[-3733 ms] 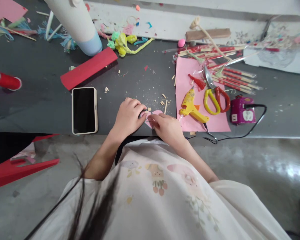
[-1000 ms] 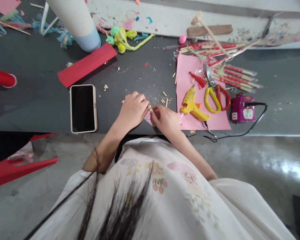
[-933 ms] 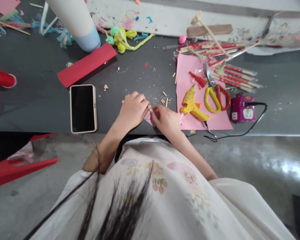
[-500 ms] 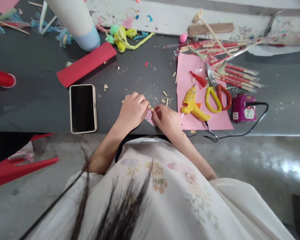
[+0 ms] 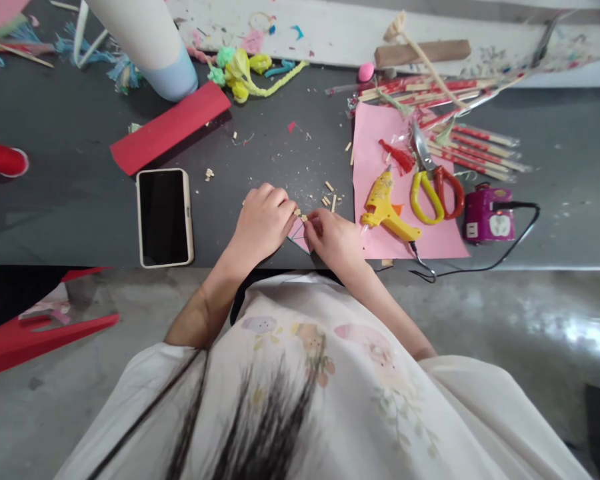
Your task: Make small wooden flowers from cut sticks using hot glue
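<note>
My left hand (image 5: pixel 263 222) and my right hand (image 5: pixel 334 238) meet at the near edge of the dark table (image 5: pixel 80 207). Both are curled, their fingertips pinching tiny tan wood bits (image 5: pixel 301 217) between them. Under the fingers lies a small pink paper piece (image 5: pixel 298 235), mostly hidden by the hands. More short wood bits (image 5: pixel 330 195) are scattered just beyond my right hand.
A phone (image 5: pixel 164 216) lies left of my hands, a folded red paper (image 5: pixel 170 126) behind it. To the right, a pink sheet (image 5: pixel 375 143) holds a yellow glue gun (image 5: pixel 386 209) and scissors (image 5: pixel 434 183); a purple socket (image 5: pixel 489 223) with cable sits beside. Wrapped sticks (image 5: pixel 475 150) lie farther back.
Since 3.7 s ago my hands lifted off the flat pink piece and came together pinching small wood bits. Over the last second they have barely moved.
</note>
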`<state>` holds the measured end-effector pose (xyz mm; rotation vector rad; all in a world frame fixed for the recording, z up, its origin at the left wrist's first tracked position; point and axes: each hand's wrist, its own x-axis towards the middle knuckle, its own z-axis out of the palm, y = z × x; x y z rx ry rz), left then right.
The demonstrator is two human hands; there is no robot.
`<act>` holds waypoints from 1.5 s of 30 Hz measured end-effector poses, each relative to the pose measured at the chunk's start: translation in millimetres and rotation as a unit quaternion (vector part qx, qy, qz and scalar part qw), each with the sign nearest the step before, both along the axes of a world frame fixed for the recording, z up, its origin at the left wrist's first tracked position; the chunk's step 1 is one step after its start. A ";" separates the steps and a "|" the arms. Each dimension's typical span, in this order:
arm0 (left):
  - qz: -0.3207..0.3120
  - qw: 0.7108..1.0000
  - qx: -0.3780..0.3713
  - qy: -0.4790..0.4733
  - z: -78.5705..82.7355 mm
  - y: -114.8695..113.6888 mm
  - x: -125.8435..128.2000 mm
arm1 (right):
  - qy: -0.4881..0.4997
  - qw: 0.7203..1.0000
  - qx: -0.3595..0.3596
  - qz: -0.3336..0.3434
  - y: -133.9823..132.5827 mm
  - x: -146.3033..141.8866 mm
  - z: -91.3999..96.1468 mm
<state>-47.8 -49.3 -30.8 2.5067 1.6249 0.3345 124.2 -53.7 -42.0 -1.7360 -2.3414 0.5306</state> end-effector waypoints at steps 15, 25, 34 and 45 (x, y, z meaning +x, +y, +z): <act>-0.004 1.000 -0.010 0.004 3.3 -3.8 -1.5 | 0.018 1.000 0.004 0.007 -0.3 2.3 -1.8; -0.013 1.000 -0.016 0.010 3.2 -5.2 -1.3 | 0.019 1.000 0.000 0.016 -0.1 1.7 1.3; 0.004 1.000 -0.014 0.022 2.5 -7.3 1.0 | 0.010 1.000 0.005 0.012 -0.3 0.8 -0.5; 0.015 1.000 -0.003 0.017 -1.1 -8.2 2.4 | 0.007 1.000 0.000 0.007 -0.2 0.0 -0.1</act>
